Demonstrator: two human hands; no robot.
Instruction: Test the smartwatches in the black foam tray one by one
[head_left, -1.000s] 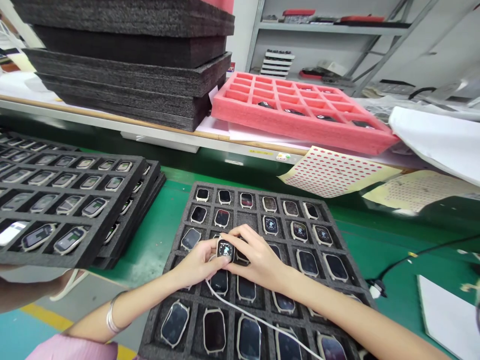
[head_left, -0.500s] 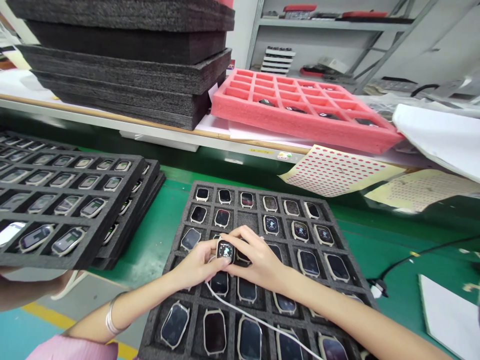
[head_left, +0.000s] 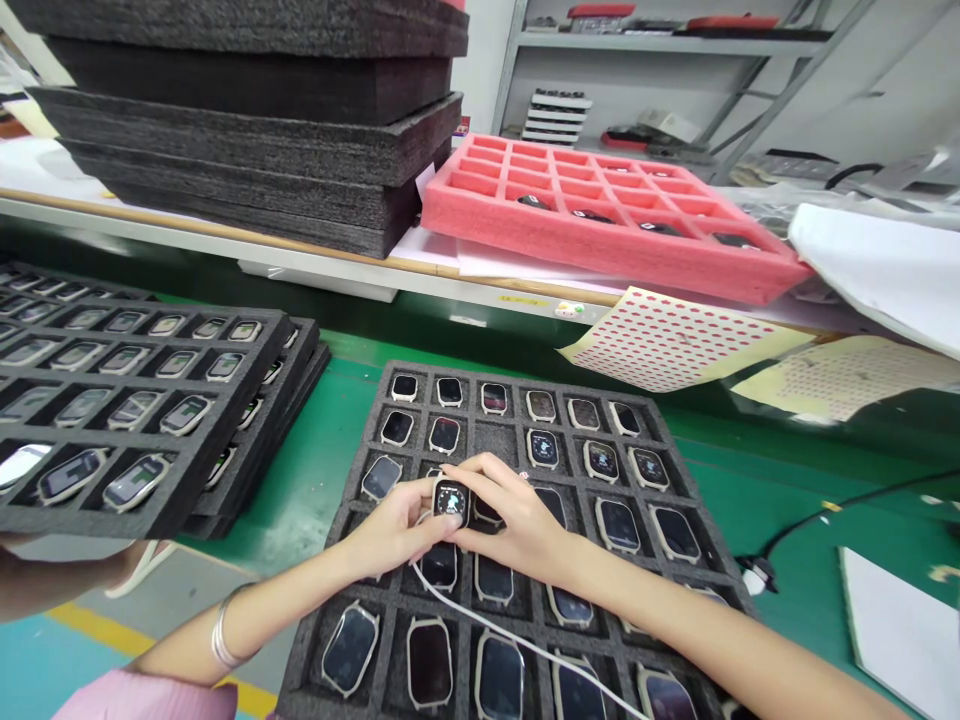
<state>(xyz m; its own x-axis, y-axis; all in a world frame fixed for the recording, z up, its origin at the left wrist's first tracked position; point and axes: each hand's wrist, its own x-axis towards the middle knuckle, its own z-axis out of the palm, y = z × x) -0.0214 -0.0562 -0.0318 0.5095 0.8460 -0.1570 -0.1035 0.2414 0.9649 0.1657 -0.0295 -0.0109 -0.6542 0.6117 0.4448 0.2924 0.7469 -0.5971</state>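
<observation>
Between my two hands is a smartwatch case (head_left: 451, 499) without a strap, its screen lit with a dial. My left hand (head_left: 401, 525) grips it from the left, thumb at the lower edge of the screen. My right hand (head_left: 517, 520) has its fingers on the watch's top and right edges. From under my left hand a white cable (head_left: 517, 632) runs down to the right; its end is hidden. Below both hands lies a dark grey foam tray (head_left: 491, 438) with strapless watches in its pockets. Several of these, such as one watch (head_left: 541, 449), have lit screens.
More foam trays of watches (head_left: 217, 440) are stacked at the left. On the shelf stand black foam blocks (head_left: 262, 130) and a pink foam tray (head_left: 600, 250). Sticker sheets (head_left: 675, 340) hang from the shelf edge. A black cable (head_left: 840, 510) and white board (head_left: 904, 630) lie at right.
</observation>
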